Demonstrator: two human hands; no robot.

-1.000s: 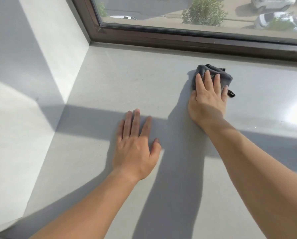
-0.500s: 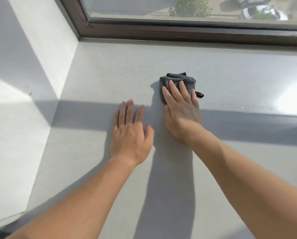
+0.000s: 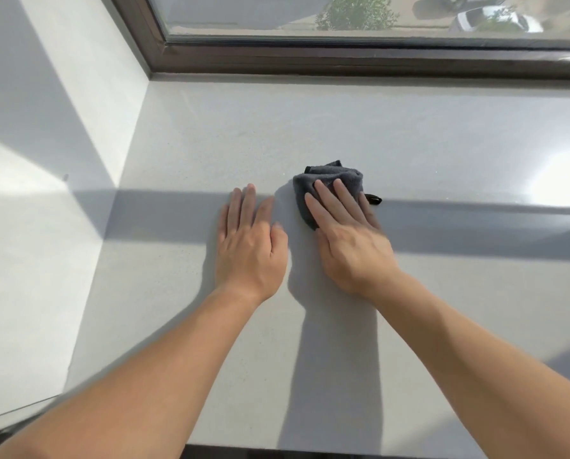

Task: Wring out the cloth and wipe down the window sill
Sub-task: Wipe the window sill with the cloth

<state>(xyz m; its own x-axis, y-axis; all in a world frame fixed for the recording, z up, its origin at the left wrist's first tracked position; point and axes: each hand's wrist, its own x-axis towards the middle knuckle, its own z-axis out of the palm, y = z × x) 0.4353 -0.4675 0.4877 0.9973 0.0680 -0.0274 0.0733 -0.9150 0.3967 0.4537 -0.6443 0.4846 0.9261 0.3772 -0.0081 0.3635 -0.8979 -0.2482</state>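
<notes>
Head view, 1 frame.

Window sill [image 3: 409, 137]: pale grey, smooth, sunlit. 1 dark shadow band crosses it from left to right at the level of the fingers. A glare patch sits near the right edge.

Cloth [image 3: 331, 178]: dark grey, bunched into a small wad. It lies on the sill about mid-width, well apart from the window frame [image 3: 343, 61]. A black hanging loop [image 3: 373, 199] sticks out at its right side and lies on the sill. Wet or dry: cannot tell.

Right hand [image 3: 349, 240]: palm down on the near part of the cloth. Its fingers [image 3: 323, 203] are straight and close together, pressing the cloth against the sill. They are not curled round it, and no pinch shows. The far part of the cloth shows beyond the fingertips. The right edge of the hand is slightly blurred.

Left hand [image 3: 250, 246]: palm down, flat on bare sill just beside the right hand, on its left. Fingers straight and together, relaxed, holding nothing. It does not touch the cloth.

Both forearms are bare and enter from the bottom edge.

Surroundings: the dark brown window frame runs along the far edge of the sill. A white side wall [image 3: 45, 127] meets the sill on the left, part in sun, part in shade. Through the glass: 1 green shrub [image 3: 356, 11] and 1 light-coloured car [image 3: 499, 18].
</notes>
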